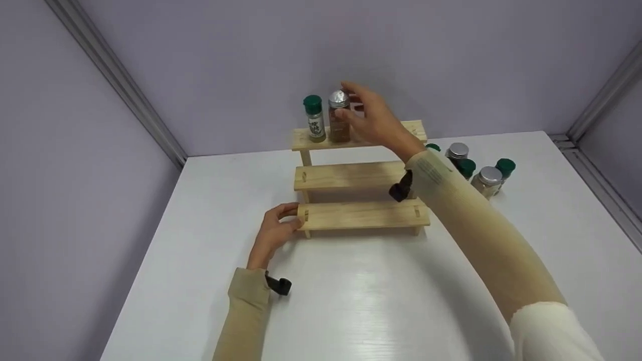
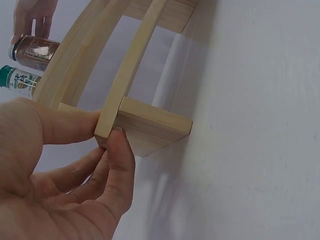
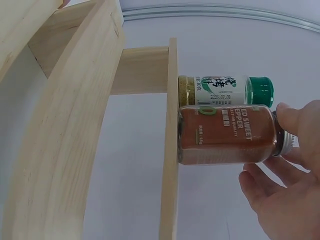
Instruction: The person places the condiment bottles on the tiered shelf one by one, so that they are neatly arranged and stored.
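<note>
A wooden three-tier rack [image 1: 361, 215] stands on the white table. My left hand [image 1: 275, 231] pinches the left end of its lowest tier, thumb on top and fingers beneath. On the top tier stands a spice jar [image 1: 339, 125] of red powder with a silver cap; the label reads "red sweet pepper" in the right wrist view. My right hand [image 1: 375, 118] holds this jar by its cap end, thumb on one side and fingers on the other. Close beside it to the left is a green-capped spice bottle [image 1: 315, 124], upright on the same tier.
Several more spice jars stand on the table right of the rack, partly behind my right forearm, among them a silver-capped jar [image 1: 487, 181] and a green-capped one [image 1: 504, 168]. A pale wall [image 1: 241, 75] rises behind the table.
</note>
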`<control>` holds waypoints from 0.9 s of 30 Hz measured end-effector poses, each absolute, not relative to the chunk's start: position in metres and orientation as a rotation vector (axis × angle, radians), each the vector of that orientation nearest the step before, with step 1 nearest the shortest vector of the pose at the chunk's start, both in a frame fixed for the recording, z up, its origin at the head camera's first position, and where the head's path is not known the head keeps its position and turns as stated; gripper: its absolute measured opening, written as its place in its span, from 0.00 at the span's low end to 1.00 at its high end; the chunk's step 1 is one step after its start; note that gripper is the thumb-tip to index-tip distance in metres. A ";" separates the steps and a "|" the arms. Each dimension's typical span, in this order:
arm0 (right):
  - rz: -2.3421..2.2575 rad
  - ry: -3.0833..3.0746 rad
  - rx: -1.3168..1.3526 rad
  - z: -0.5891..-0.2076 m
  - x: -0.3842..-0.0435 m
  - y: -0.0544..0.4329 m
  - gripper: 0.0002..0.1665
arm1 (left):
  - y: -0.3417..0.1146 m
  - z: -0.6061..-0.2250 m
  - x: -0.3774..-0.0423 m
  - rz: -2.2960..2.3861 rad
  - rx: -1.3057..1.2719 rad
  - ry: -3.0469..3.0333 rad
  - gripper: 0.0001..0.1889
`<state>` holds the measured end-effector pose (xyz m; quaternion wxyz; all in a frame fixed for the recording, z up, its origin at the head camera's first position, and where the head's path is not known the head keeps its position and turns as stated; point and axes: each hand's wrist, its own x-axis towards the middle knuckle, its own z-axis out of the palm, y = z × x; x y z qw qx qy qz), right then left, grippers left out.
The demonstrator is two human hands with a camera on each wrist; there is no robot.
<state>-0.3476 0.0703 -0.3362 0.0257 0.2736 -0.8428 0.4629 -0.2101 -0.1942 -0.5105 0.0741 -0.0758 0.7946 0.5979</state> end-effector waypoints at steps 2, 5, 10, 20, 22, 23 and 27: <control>1.402 -2.600 0.867 -0.334 -0.345 0.074 0.38 | -0.195 -0.510 -0.210 1.787 -0.230 2.396 0.25; 1.363 -2.571 0.896 -0.331 -0.340 0.081 0.37 | -0.198 -0.509 -0.210 1.794 -0.238 2.389 0.25; 1.329 -2.526 0.923 -0.329 -0.331 0.097 0.35 | -0.203 -0.510 -0.207 1.776 -0.255 2.391 0.24; 1.190 -2.540 0.919 -0.332 -0.316 0.151 0.33 | -0.208 -0.511 -0.209 1.802 -0.239 2.360 0.25; 1.170 -2.546 0.911 -0.334 -0.313 0.165 0.32 | -0.208 -0.512 -0.210 1.802 -0.234 2.362 0.25; 1.164 -2.543 0.908 -0.336 -0.311 0.171 0.32 | -0.208 -0.512 -0.210 1.806 -0.233 2.357 0.25; 1.127 -2.549 0.866 -0.343 -0.306 0.200 0.31 | -0.206 -0.513 -0.210 1.801 -0.230 2.359 0.26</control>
